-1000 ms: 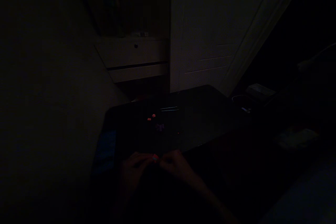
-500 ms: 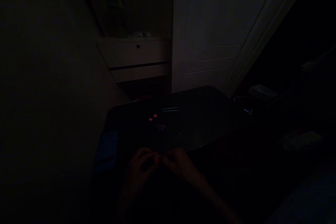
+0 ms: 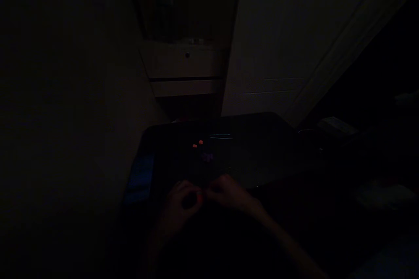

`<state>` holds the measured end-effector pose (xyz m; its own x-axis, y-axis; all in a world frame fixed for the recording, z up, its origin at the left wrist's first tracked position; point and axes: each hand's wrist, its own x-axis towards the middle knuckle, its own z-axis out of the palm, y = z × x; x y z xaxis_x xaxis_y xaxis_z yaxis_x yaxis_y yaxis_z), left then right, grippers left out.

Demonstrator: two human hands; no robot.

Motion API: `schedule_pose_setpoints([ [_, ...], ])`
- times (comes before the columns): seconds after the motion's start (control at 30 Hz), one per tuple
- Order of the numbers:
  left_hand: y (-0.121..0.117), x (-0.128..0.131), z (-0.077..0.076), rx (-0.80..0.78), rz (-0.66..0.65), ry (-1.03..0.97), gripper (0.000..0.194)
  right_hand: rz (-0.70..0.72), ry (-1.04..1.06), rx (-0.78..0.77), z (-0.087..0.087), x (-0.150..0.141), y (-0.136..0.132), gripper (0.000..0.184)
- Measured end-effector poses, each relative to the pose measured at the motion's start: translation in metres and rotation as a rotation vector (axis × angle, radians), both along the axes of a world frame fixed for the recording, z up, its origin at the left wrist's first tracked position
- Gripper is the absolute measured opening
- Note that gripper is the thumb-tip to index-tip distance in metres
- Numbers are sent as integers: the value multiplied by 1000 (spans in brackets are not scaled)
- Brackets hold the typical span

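Note:
The scene is very dark. My left hand (image 3: 181,205) and my right hand (image 3: 229,192) meet fingertip to fingertip just in front of a dark table (image 3: 262,157). Both are curled in a pinch around a tiny red-orange piece (image 3: 200,199) held between them. Further out on the table lie two small orange pieces (image 3: 197,144), a faint purple bit (image 3: 207,157) and a thin metal tool (image 3: 221,136).
A blue object (image 3: 140,178) sits at the table's left edge. Behind the table stand a pale drawer unit (image 3: 186,67) with a knob and a white door (image 3: 288,39). A pale box (image 3: 337,125) lies at the right.
The view has shifted, so everything sits a little further right. My hands have stayed together in the pinch, with the left fingers curling more around the small piece.

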<state>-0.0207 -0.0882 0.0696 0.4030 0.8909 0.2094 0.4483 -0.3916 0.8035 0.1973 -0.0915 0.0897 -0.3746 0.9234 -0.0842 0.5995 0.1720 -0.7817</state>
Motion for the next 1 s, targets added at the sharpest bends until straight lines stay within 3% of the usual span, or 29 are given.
schedule_pose_setpoints([
  [0.37,-4,4,4,-37,0,-35,14,130,-113,-90,25,0,8,16],
  [0.63,-5,5,11,-53,4,-17,11,196,-170,-119,32,0,10,16],
  [0.83,-4,5,11,-50,9,-42,10,193,-207,22,31,3,7,12],
  [1.0,-6,7,7,-17,63,-26,7,146,-165,23,20,10,2,18],
])
